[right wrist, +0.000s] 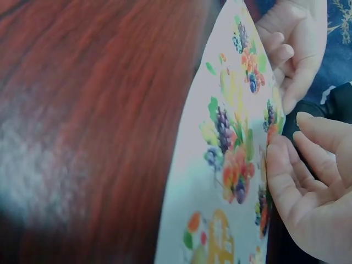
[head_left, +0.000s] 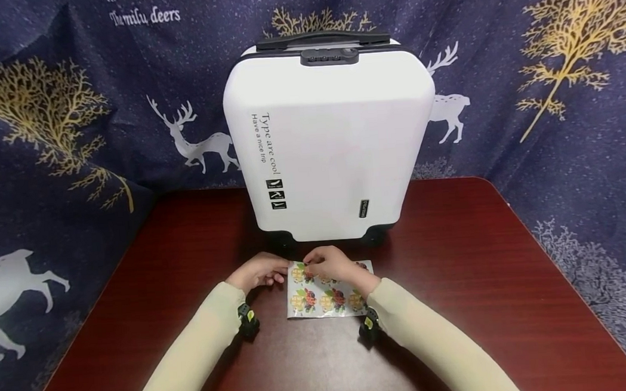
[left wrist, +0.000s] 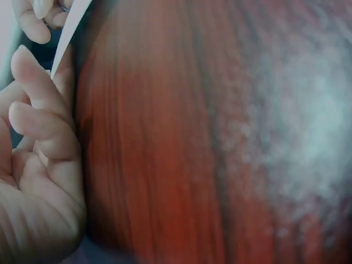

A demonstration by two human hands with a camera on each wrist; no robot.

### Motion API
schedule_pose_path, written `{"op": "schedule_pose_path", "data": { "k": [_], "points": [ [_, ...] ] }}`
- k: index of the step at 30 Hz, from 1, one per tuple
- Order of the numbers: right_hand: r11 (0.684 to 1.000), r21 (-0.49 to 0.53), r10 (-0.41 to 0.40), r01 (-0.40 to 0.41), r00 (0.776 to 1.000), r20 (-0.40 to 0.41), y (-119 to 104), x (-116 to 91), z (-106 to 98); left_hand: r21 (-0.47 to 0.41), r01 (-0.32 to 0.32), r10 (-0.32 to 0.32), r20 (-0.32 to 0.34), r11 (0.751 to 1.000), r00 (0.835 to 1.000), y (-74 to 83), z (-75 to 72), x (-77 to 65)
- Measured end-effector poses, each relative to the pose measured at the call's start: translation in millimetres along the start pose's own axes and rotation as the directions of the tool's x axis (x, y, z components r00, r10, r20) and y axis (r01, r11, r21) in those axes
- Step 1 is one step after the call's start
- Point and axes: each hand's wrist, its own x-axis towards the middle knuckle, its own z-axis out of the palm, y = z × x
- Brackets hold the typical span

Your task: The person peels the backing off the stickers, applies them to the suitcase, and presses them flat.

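Observation:
A glossy white sheet printed with rows of colourful fruit (head_left: 320,311) lies on the table in the head view. My left hand (head_left: 264,270) is at its far left corner, the fingertips at the edge. In the left wrist view, a white corner of the sheet (left wrist: 67,38) runs in behind my left fingers (left wrist: 36,77). Over the upper part of the sheet is my right hand (head_left: 332,265), bent at the fingers. One right fingertip (right wrist: 278,146) meets the printed side in the right wrist view; I cannot tell whether the hand pinches anything.
Just behind the sheet a white suitcase (head_left: 337,152) stands upright on the dark red table (head_left: 476,305). A navy cloth with deer and trees (head_left: 188,95) hangs behind. Both wrists carry small black cameras (head_left: 248,322) near the sheet's front corners.

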Motion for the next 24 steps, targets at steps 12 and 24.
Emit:
{"op": "schedule_pose_path", "data": {
  "k": [12,24],
  "points": [
    [0.999,-0.023,-0.028,0.027,1.000,-0.007,-2,13,8,-0.009,0.009,-0.008,0.082,1.000,0.997,3.0,-6.1,0.4],
    [1.000,-0.008,-0.020,0.020,0.999,-0.025,-3,15,15,-0.059,0.030,-0.022,0.136,0.998,0.991,1.9,-9.6,1.7]
  ]
}}
